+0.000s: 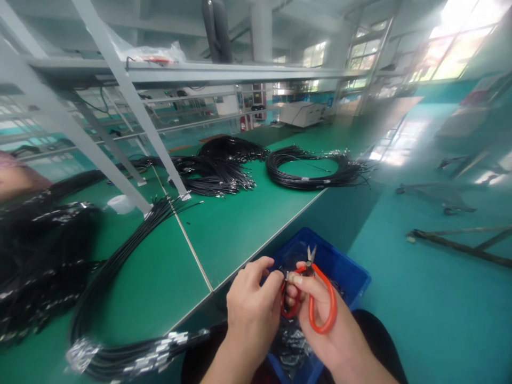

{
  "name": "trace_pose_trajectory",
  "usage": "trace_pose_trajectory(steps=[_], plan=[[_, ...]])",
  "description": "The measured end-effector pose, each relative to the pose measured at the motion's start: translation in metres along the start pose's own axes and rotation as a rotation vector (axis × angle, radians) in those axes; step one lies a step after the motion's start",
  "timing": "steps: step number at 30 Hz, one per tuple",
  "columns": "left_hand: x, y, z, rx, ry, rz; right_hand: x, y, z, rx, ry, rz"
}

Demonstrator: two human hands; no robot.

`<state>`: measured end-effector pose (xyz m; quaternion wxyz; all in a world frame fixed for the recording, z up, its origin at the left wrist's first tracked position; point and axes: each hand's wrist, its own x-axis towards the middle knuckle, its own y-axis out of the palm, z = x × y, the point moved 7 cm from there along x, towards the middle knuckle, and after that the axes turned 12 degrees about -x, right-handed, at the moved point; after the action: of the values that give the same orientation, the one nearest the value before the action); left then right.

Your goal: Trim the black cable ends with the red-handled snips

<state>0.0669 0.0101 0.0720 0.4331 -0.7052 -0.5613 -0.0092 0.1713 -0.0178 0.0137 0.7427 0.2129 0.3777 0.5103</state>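
Observation:
My right hand (pixel 320 298) holds scissors with orange-red handles (pixel 333 305). Their short blades point up and stand slightly apart. Thumb and forefinger of that hand pinch close to a tiny silver piece between the hands. Facing it, my left hand (pixel 252 304) has its fingers curled and thumb drawn in; what they grip is hidden. Both hands are over a blue bin (pixel 360 280) with clear plastic scraps (pixel 294 341) inside. Left of my hands, a bundle of black cables (pixel 114 261) curves over the table edge, wrapped in clear plastic near its lower end.
Coiled black cables (pixel 288 181) and more cable piles (pixel 224 178) lie on the green table (pixel 240 224). A dark cable heap (pixel 44 266) is at left, near another person's arm (pixel 18 178). White shelf posts (pixel 136 101) rise from the table.

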Motion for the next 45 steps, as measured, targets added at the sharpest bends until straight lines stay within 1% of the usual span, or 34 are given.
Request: trace_pose_trajectory(steps=[1,3,5,7,8,10,12,17,21,23,25,28,30,33,35,38,40,42,45], plan=[[0.0,-0.001,0.004,0.002,-0.033,-0.003,0.0,0.0,0.0,-0.015,0.003,-0.002],[-0.002,-0.001,0.015,-0.098,-0.146,0.006,-0.001,0.0,0.002,-0.042,0.0,-0.015],[-0.005,0.005,0.022,-0.292,-0.277,0.073,-0.002,0.0,0.002,-0.062,-0.003,-0.016],[-0.01,0.016,0.024,-0.518,-0.387,0.151,-0.002,0.0,0.002,-0.078,-0.012,0.001],[-0.011,0.02,0.023,-0.622,-0.429,0.168,-0.002,0.001,0.002,-0.084,-0.019,0.014],[-0.013,0.026,0.022,-0.785,-0.48,0.154,-0.002,0.002,0.003,-0.101,-0.037,0.041],[-0.012,0.029,0.024,-0.863,-0.507,0.135,-0.001,0.002,0.006,-0.139,-0.077,0.038],[-0.011,0.028,0.029,-0.862,-0.547,0.135,0.0,-0.001,0.022,-0.375,-0.263,-0.109],[-0.011,0.028,0.026,-0.893,-0.552,0.153,0.002,0.003,0.024,-0.424,-0.309,-0.09],[-0.01,0.026,0.023,-0.912,-0.547,0.145,0.002,0.002,0.022,-0.454,-0.328,-0.077],[-0.008,0.025,0.024,-0.917,-0.553,0.131,0.002,-0.003,0.023,-0.533,-0.364,-0.101],[-0.007,0.024,0.026,-0.905,-0.567,0.12,-0.002,-0.007,0.032,-0.705,-0.502,-0.158],[-0.006,0.025,0.027,-0.906,-0.568,0.124,-0.004,-0.005,0.036,-0.798,-0.592,-0.152],[-0.006,0.026,0.027,-0.926,-0.571,0.125,-0.004,0.001,0.035,-0.91,-0.651,-0.121],[-0.006,0.026,0.025,-0.941,-0.568,0.124,-0.006,0.003,0.034,-0.987,-0.707,-0.134],[-0.007,0.026,0.023,-0.963,-0.563,0.11,-0.013,0.006,0.034,-1.097,-0.857,-0.17],[-0.008,0.025,0.024,-0.968,-0.559,0.087,-0.017,0.006,0.033,-1.131,-0.937,-0.181],[-0.009,0.023,0.027,-0.941,-0.557,0.053,-0.018,0.002,0.033,-1.128,-0.951,-0.209],[-0.008,0.015,0.028,-0.767,-0.497,-0.025,-0.015,-0.012,0.034,-1.05,-0.841,-0.292]])
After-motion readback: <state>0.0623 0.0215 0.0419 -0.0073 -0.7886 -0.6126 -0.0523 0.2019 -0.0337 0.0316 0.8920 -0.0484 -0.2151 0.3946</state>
